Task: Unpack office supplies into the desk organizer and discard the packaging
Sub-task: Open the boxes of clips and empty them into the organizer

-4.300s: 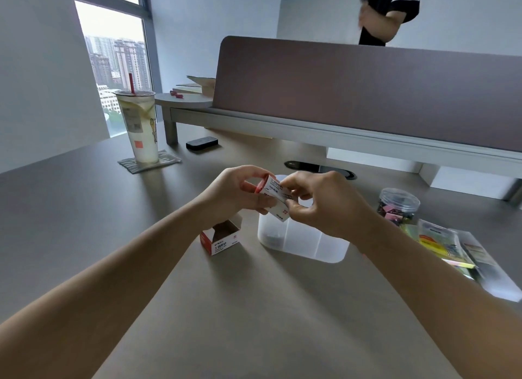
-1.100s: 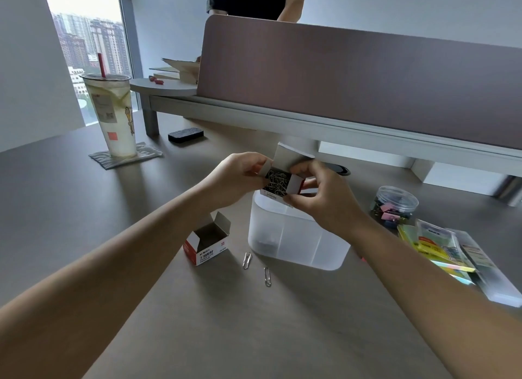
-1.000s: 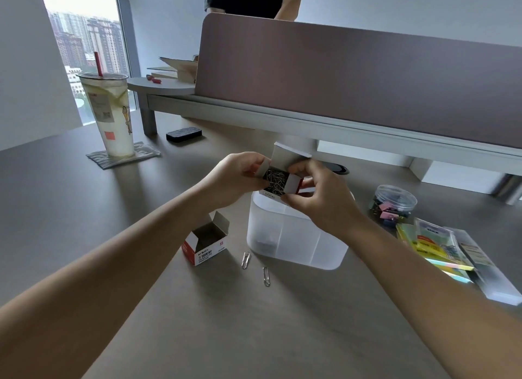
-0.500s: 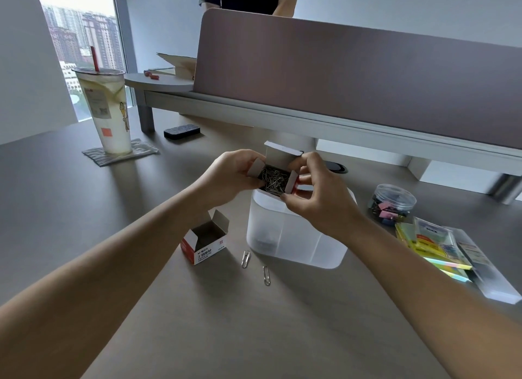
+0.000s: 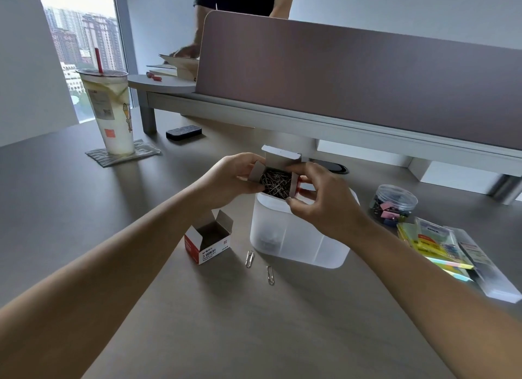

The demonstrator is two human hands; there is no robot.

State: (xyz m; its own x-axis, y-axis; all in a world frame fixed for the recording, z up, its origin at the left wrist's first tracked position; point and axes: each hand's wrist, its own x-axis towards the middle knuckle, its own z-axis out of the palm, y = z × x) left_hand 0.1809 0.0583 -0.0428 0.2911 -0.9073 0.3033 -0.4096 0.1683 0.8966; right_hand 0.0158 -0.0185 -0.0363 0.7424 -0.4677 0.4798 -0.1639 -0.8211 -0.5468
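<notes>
A small red-and-white paper clip box (image 5: 278, 178) with its flaps open is full of silver clips. My left hand (image 5: 230, 178) grips its left side and my right hand (image 5: 319, 200) pinches its right side. I hold it just above the back left corner of the frosted white desk organizer (image 5: 299, 240). A second paper clip box (image 5: 209, 241) stands open and empty-looking on the desk to the organizer's left. Two loose paper clips (image 5: 249, 258) lie in front of the organizer.
A clear jar of coloured binder clips (image 5: 393, 204) and packs of sticky notes (image 5: 436, 244) lie at the right. A tall drink cup (image 5: 108, 111) stands on a coaster far left, a black eraser (image 5: 183, 132) behind. A person stands beyond the desk divider (image 5: 353, 76).
I opened the box's flaps over the organizer, showing the clips inside. Two loose clips now lie on the desk. In the last second the box has barely moved.
</notes>
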